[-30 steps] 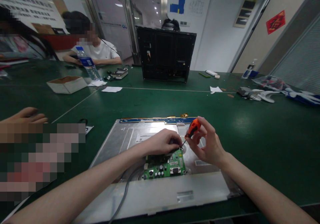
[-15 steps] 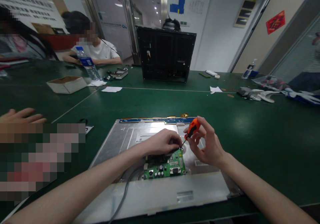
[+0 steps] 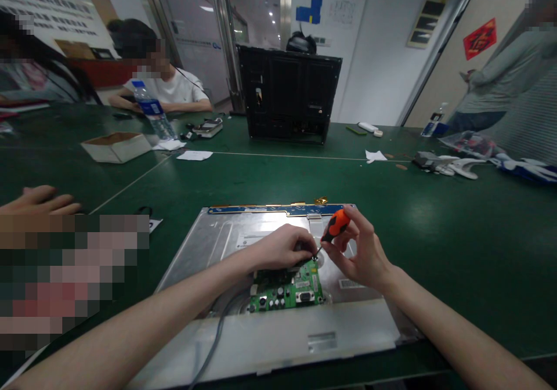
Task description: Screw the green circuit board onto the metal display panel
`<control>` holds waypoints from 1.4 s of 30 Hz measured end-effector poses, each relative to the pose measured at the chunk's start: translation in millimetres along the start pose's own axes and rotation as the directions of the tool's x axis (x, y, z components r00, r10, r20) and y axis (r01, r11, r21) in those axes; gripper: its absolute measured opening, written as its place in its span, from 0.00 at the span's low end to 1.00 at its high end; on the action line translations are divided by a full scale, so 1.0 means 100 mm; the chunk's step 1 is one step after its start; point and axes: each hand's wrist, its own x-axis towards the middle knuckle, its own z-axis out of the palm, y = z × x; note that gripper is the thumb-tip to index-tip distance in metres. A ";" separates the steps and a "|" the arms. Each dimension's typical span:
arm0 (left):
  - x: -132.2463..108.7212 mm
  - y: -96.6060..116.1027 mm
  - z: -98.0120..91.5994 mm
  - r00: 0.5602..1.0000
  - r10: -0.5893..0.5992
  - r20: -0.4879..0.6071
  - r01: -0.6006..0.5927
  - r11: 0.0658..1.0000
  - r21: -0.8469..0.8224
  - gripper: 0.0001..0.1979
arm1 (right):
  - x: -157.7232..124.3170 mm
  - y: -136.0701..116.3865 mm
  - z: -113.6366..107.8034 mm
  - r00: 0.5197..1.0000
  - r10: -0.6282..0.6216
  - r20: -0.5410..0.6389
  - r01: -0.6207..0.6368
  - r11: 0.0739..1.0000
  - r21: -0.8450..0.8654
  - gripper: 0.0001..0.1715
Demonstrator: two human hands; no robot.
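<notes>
A green circuit board [image 3: 285, 288] lies on the metal back of a display panel [image 3: 191, 262]. My right hand [image 3: 359, 251] grips an orange and black screwdriver [image 3: 337, 223] by its handle, index finger at the top end. The screwdriver leans, its tip down at the board's upper right corner. Close to that tip, my left hand [image 3: 289, 248] rests over the board's upper edge with thumb and fingers pinched together. What it pinches, if anything, is too small to make out. A grey cable [image 3: 217, 338] runs from the board's left side towards the front edge.
Another person's hand [image 3: 41, 201] is over the table at the left. Farther back are an open box [image 3: 116, 148], a water bottle [image 3: 152, 110] and a black monitor casing [image 3: 290, 97]. White and grey parts [image 3: 448, 163] lie at the right. A person [image 3: 500, 76] stands behind there.
The screwdriver handle has tilted slightly to the right, and my right fingers have shifted on it. My left hand stays put. A standing person has appeared at the back right.
</notes>
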 end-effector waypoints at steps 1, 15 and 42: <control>0.00 0.00 0.00 1.000 -0.002 0.001 0.002 1.000 -0.003 0.06 | 0.01 0.00 0.00 1.000 0.002 0.002 -0.002 1.000 0.002 0.45; 0.00 -0.01 0.00 1.000 -0.004 0.010 0.004 1.000 -0.006 0.07 | -0.01 -0.02 0.00 0.999 0.037 0.005 -0.037 0.999 0.010 0.47; 0.00 -0.01 -0.01 1.000 -0.007 0.009 0.007 1.000 -0.008 0.07 | -0.03 -0.01 0.01 1.000 0.010 -0.028 -0.011 1.000 -0.019 0.47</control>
